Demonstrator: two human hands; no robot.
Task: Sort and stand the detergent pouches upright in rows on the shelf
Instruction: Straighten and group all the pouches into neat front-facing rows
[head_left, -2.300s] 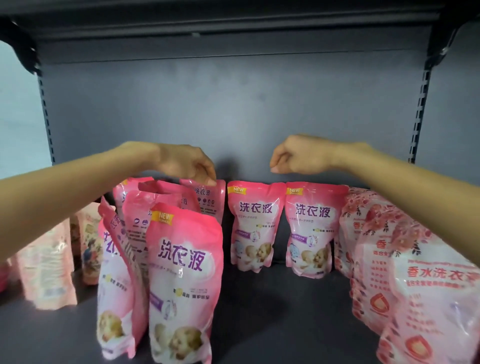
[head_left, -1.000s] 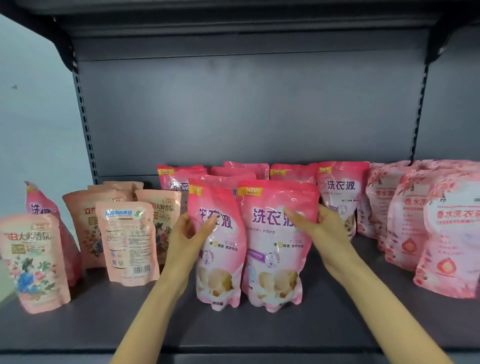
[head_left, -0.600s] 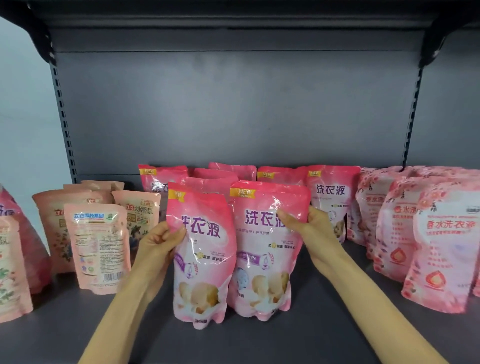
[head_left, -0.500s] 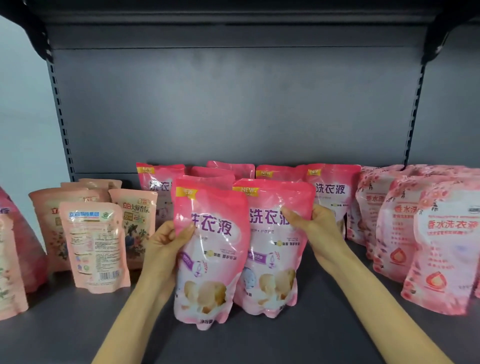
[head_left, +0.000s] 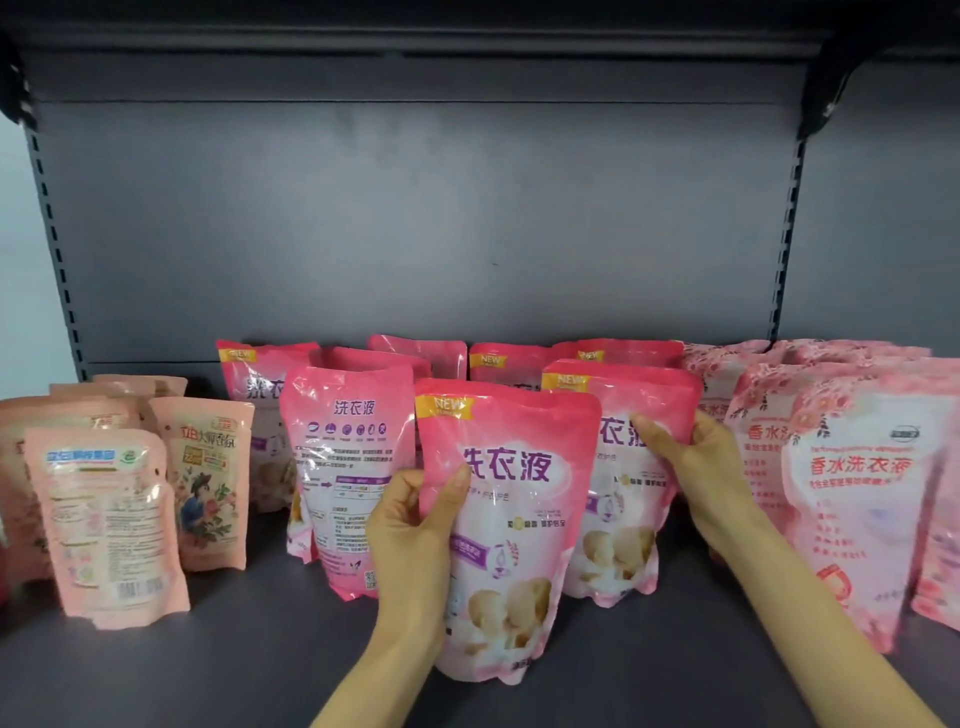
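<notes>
The left hand (head_left: 415, 525) is wrapped round the left edge of the front pink pouch (head_left: 511, 525), with the thumb across the printed face and the fingers behind. The right hand (head_left: 698, 467) pinches the right edge of the second pink pouch (head_left: 621, 483) just behind it, fingers on the front. Both pouches are upright mid-shelf, the front one overlapping the other. Can't tell if its base is actually resting on the shelf (head_left: 234, 670) or just off it.

These look like soft, floppy refill bags: glossy film, liquid slumped in the bottom, so probably hefty and a bit slippery. Best bet is grabbing the sides up high, or the top seal, and letting the fat base settle flat.

A back-to-front pouch (head_left: 345, 467) stands just left. The floral pouches (head_left: 857, 499) sit on the right and the peach pouches (head_left: 109, 525) on the left. More pink ones line the dark grey back panel (head_left: 467, 218).
</notes>
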